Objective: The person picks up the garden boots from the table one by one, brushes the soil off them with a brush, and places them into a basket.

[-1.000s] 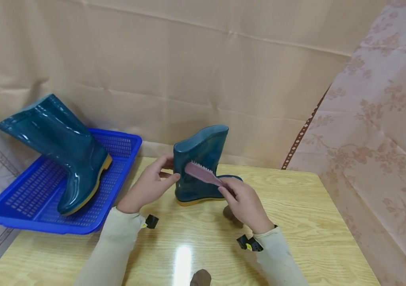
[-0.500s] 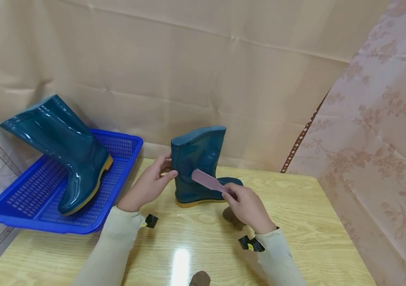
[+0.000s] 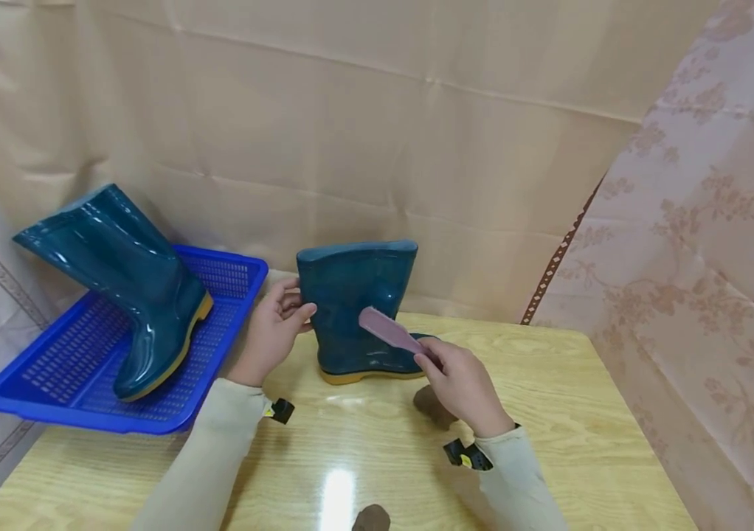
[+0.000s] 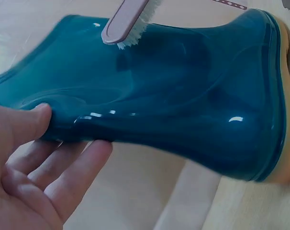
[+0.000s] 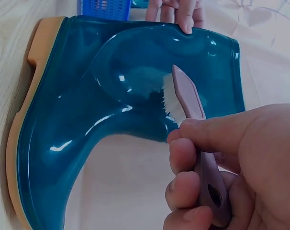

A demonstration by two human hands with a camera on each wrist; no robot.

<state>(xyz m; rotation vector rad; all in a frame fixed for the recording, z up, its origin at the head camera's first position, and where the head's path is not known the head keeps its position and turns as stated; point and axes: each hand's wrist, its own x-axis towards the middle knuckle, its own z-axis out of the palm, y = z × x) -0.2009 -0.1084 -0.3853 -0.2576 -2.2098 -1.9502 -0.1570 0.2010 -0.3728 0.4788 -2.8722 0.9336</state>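
A glossy dark-green rain boot [image 3: 340, 295] with a yellow sole stands on the wooden table, its toe to the right and partly behind my right hand. My left hand [image 3: 271, 332] holds the back of the shaft, thumb [image 4: 37, 120] on the near side and fingers [image 4: 80, 177] behind the rear edge. In my right hand [image 3: 462, 383] is a pinkish-purple scrubbing brush [image 3: 386, 328], gripped by its handle. Its white bristles [image 5: 171, 100] face the shaft, and the brush head overlaps the boot's side. Dark smudges show on that side.
A matching rain boot [image 3: 134, 273] leans in a blue plastic basket [image 3: 85, 422] on the left. One brown lump [image 3: 433, 408] is below my right hand and another brown rounded thing [image 3: 372, 518] at the bottom edge. A beige cloth [image 3: 364, 147] hangs behind the table [image 3: 550, 413].
The boot has turned, its shaft now showing more of its side and its rear edge further left. My left hand has shifted left with it. The brush has moved slightly right and down.
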